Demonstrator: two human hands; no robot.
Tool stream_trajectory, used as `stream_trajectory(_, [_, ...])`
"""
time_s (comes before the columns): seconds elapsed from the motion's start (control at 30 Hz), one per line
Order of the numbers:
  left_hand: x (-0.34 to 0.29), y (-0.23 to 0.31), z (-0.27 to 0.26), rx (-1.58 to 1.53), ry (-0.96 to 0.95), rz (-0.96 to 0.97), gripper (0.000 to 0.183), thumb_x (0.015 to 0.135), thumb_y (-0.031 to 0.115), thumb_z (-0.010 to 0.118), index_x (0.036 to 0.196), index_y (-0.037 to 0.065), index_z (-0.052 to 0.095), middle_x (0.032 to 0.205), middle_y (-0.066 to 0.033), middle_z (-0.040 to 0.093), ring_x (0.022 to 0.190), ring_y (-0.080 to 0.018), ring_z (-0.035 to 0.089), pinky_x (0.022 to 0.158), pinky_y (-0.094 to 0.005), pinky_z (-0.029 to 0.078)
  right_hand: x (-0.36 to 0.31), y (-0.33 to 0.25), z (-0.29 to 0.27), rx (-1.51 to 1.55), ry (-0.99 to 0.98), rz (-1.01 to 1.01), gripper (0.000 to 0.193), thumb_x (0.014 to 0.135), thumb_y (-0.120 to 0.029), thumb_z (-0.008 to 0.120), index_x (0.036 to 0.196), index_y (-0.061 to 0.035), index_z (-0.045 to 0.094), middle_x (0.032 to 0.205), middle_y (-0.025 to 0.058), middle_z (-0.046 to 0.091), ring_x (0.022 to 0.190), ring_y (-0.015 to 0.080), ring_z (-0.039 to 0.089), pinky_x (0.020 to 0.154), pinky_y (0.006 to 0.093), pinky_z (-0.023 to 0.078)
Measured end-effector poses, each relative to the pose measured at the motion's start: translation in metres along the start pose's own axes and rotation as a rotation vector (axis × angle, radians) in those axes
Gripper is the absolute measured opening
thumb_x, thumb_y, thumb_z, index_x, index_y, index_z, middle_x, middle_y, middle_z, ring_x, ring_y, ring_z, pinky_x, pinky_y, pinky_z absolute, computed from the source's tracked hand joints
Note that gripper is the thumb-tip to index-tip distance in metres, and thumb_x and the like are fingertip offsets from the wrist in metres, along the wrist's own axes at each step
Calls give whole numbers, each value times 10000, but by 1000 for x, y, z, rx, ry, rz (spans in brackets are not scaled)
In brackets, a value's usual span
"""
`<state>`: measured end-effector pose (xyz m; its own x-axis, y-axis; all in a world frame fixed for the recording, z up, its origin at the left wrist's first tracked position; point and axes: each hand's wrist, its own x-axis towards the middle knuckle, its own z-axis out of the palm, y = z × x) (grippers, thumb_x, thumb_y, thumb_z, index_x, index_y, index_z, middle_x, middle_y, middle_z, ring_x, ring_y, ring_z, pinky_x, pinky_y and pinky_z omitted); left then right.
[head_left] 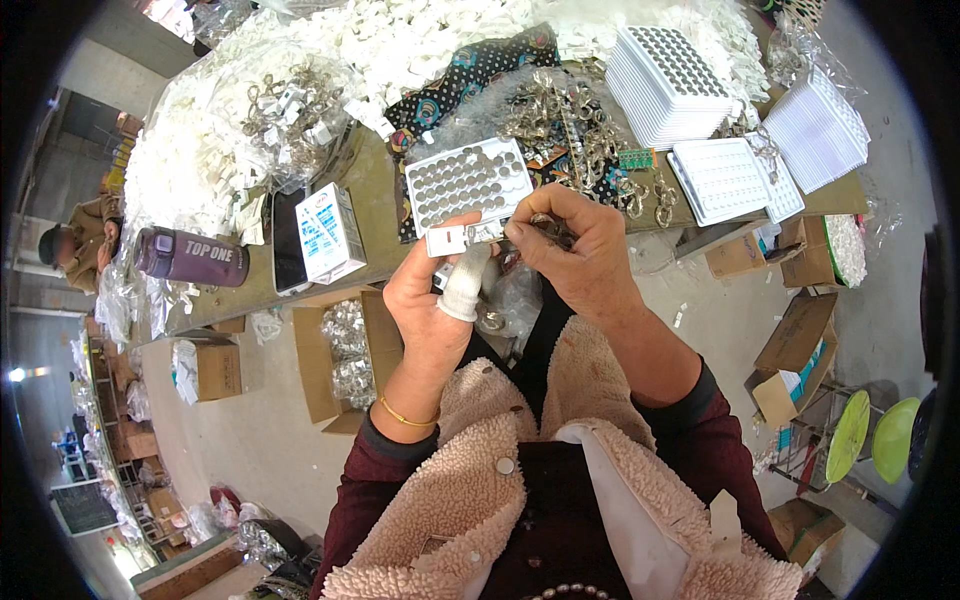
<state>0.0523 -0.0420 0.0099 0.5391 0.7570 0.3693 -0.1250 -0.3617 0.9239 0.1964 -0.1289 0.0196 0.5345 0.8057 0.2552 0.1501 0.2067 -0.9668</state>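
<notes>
My left hand (pixel 425 290) is closed round a small white plastic case (pixel 462 238), held up in front of my body. A whitish wrap (pixel 463 288) covers one of its fingers. Close beside it, my right hand (pixel 585 245) pinches at the case's right end, and some dark metal shows among its curled fingers, too hidden to name. Just beyond both hands lies a white tray (pixel 413 178) with rows of round silver button cells (pixel 455 187). Metal key-ring clasps (pixel 575 125) are heaped behind it on dotted dark cloth (pixel 500 62).
White plastic pieces (pixel 200 150) pile over the table's far side. Stacked trays (pixel 665 85) stand at right. A purple bottle (pixel 190 257), a phone (pixel 288 240) and a white box (pixel 330 235) sit at left. Below is an open carton (pixel 318 375); another person (pixel 85 245) is far left.
</notes>
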Motion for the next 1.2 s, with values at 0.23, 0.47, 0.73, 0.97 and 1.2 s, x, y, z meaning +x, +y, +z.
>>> stream_trajectory(0.23, [-2,-3,2,-20,-5,94,303,941,114,648,1196,-49,649,953,-75,710,797,-97,639,728,-227,502,-2,10,7,269,-19,38,69,883,-65,669,848,-8,653,686,-31,630,659,22,528,572,207,424])
stream_trajectory(0.47, [3,0,-13,-413,-192,-286,289,988,95,555,1232,-30,645,782,-3,644,603,-16,431,549,-186,353,7,18,3,-103,-47,-383,225,772,-106,767,937,-51,625,910,56,600,875,205,576,771,322,444])
stream_trajectory(0.73, [-3,-16,-13,-285,-174,-102,270,980,107,580,1222,23,664,804,1,584,611,-41,468,531,-192,361,7,19,7,-613,-44,-790,293,685,-168,736,940,-93,612,925,57,539,919,279,556,830,411,417])
stream_trajectory(0.97, [-19,-26,-21,-301,-148,-407,265,987,159,604,1198,14,671,670,7,563,544,-52,450,490,-213,357,-4,35,17,-627,-65,-709,292,663,-167,750,898,-83,599,901,55,532,889,268,542,807,414,403])
stream_trajectory(1.2, [-22,-24,-26,-311,-173,-540,289,961,110,629,1229,3,654,814,-36,677,537,-25,483,445,-169,340,-3,49,21,-709,-209,-652,228,674,-117,729,850,-84,586,904,59,545,915,270,543,832,416,409])
